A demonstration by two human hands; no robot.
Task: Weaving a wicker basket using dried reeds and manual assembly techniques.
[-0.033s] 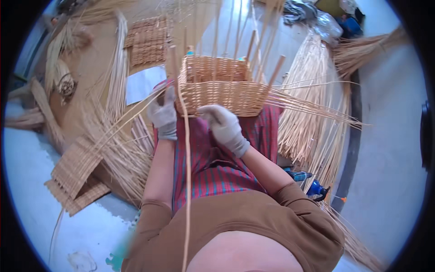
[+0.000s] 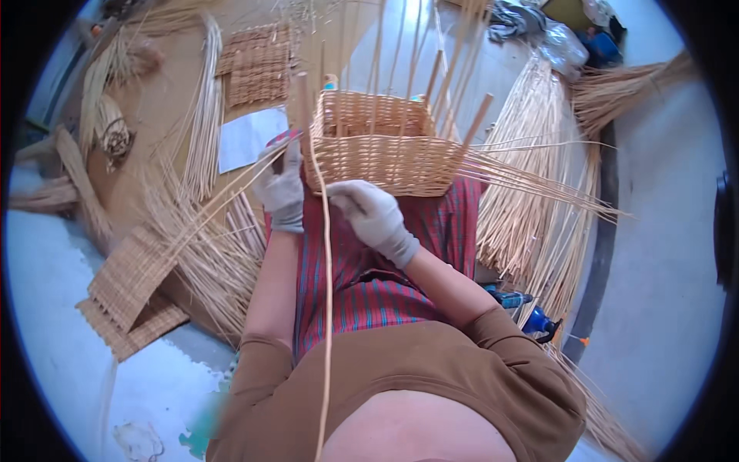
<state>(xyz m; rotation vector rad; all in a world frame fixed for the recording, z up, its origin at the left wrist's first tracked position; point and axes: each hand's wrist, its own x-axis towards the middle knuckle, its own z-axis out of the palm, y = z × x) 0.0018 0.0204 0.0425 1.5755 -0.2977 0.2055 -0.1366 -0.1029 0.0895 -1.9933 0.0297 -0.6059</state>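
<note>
From the head view I count one basket (image 2: pixel 382 165) over the lap (image 2: pixel 369 308) and one paper sheet (image 2: pixel 252 140). Left hand (image 2: pixel 283 191): by its left corner. Right hand (image 2: pixel 371 215): fingers bent beside a strand (image 2: pixel 329 308) crossing that corner. I can't tell either's grip. Basket's long axis left-right, stakes (image 2: pixel 478 121) upward.

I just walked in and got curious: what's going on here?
Two gloved hands are at a partly woven basket over the person's lap. The left hand is by its left corner; the right hand is near its lower front edge, its fingertips beside a long strand hanging down. Stakes rise above the woven wall, so the top looks unfinished.
</note>
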